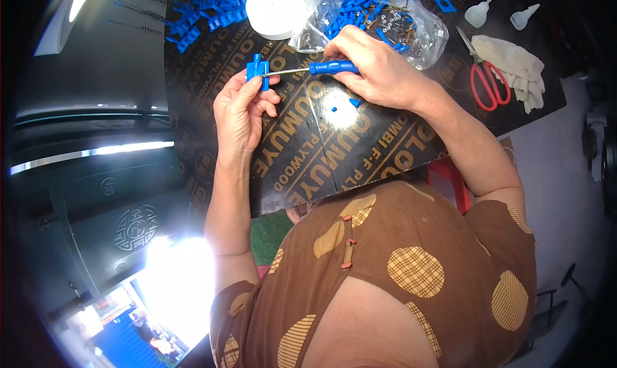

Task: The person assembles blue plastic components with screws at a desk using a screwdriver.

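Note:
My left hand [241, 107] pinches a small blue plastic part [258, 70] above the dark printed board [321, 156]. A screwdriver with a blue handle [332, 67] is gripped in my right hand [376, 69], and its metal shaft points left with the tip against the blue part. Two tiny blue bits [353, 102] lie on the board just below my right hand.
A clear bag of blue parts and screws [385, 21] lies behind my right hand. A pile of blue parts [205, 11] and a white round container [273, 8] sit at the back. Red-handled scissors [488, 79], a white glove [517, 66] and two small white bottles [479, 11] lie at right.

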### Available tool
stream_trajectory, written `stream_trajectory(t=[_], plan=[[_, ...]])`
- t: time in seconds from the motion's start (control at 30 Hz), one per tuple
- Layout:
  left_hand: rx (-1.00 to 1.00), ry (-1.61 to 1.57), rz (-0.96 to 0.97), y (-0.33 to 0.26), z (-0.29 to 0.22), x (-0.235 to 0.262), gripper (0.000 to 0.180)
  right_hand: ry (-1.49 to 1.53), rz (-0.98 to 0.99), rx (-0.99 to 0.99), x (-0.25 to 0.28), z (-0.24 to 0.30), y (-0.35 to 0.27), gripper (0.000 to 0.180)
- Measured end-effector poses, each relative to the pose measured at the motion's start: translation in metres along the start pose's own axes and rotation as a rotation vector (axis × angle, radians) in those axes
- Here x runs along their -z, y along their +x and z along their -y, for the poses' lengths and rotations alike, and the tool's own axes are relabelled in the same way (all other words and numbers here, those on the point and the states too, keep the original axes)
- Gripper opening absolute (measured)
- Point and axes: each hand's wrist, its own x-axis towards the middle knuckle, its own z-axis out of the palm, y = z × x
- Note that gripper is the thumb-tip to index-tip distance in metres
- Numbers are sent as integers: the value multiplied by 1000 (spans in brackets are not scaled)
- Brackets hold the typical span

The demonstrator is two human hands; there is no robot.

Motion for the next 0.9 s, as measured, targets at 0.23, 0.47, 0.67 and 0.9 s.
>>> stream_trajectory(t=[0.23,0.47,0.67,0.9], plan=[[2,-2,2,0,-1,0,27,-36,71,-28,3,-1,0,20],[7,-11,-8,0,0,0,26,-31,22,-5,1,0,0,26],[6,0,-19,0,0,0,26,-20,60,0,2,1,0,29],[-4,3,-5,-1,0,-1,26,0,39,-20,1,1,0,24]])
